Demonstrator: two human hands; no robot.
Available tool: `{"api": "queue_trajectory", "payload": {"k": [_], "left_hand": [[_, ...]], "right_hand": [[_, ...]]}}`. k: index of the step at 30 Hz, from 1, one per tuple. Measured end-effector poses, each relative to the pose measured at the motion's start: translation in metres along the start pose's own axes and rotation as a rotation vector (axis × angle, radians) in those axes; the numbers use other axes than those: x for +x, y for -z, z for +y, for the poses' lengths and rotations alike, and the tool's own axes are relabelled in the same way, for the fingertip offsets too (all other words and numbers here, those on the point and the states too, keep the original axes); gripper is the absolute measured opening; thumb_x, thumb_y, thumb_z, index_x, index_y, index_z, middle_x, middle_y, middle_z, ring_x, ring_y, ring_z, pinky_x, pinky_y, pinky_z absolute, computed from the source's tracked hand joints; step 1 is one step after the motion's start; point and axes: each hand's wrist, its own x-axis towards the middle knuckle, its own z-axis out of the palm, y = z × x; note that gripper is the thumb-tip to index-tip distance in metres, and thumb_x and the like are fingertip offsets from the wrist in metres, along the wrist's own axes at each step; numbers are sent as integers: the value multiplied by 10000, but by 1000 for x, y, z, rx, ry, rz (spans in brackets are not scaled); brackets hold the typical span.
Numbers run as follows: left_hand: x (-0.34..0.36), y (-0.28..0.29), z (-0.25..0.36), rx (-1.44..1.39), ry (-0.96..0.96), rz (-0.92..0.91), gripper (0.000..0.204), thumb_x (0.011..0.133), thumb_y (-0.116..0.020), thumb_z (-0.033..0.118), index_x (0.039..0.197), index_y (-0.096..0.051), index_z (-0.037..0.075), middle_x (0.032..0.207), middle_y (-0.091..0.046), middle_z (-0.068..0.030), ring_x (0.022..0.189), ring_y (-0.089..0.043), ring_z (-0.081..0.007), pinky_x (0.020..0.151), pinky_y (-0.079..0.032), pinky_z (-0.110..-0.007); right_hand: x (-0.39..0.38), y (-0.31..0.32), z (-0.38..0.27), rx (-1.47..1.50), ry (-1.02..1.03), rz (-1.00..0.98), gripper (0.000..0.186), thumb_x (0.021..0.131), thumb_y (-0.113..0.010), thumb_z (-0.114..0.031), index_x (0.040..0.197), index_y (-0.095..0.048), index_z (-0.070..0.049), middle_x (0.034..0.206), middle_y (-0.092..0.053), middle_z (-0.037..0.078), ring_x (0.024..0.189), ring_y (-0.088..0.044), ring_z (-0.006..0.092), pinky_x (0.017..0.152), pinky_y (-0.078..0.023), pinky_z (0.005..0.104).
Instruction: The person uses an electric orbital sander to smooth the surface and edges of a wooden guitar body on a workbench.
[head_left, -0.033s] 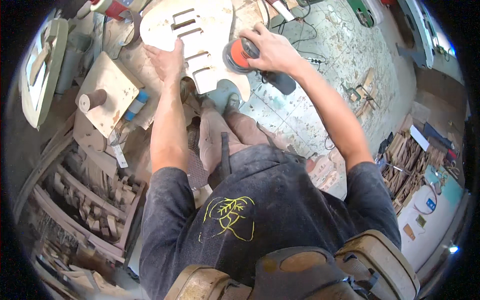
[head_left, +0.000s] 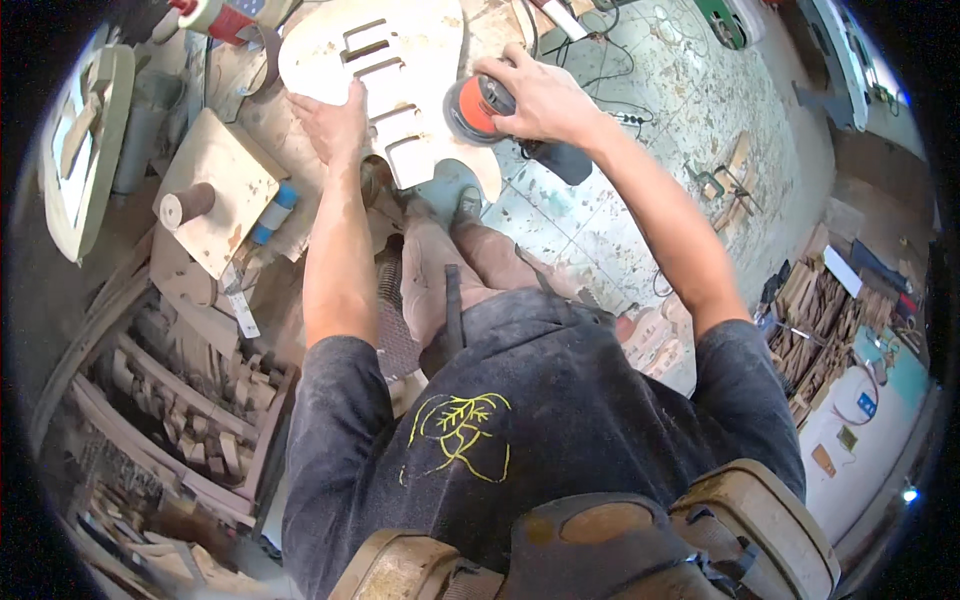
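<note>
Two hands point(head_left: 337, 124) flank the pale, slotted guitar body point(head_left: 428, 82).

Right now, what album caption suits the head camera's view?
Left fingers touching a pale guitar-shaped body, right fingers gripping an orange-black sander.

No words or numbers can be read: the marks on the white strip point(head_left: 241, 313) at left and the blue square point(head_left: 866, 404) on the white panel point(head_left: 855, 477) at right are too small.
</note>
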Motion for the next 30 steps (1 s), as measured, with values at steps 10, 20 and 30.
{"api": "queue_trajectory", "payload": {"k": [10, 20, 30], "left_hand": [[1, 2, 3, -1, 14, -35, 1215, 817, -697, 594, 1563, -63, -126, 1622, -179, -341, 1505, -267, -440, 1228, -284, -470], [-81, 10, 36, 401, -1148, -518, 529, 1026, -507, 493, 1446, -568, 178, 1591, -390, -178, 1501, -305, -390, 1218, -266, -551], [-146, 9, 33, 530, -1345, -712, 572, 1020, -488, 530, 1543, -442, 307, 1668, -262, -109, 1547, -217, -343, 1249, -201, -566]], "right_hand": [[-152, -10, -7, 168, -107, -74, 595, 779, -738, -235, 1339, -542, -189, 1144, -523, 192, 961, -630, 409, 797, -537, 469], [-262, -15, 0, 317, -693, 91, 642, 734, -778, -106, 1333, -547, -131, 1185, -517, 182, 1063, -604, 408, 907, -511, 462], [-285, -30, 4, 331, -812, 195, 694, 729, -802, -146, 1366, -529, -176, 1187, -516, 147, 1078, -608, 398, 884, -519, 495]]}}
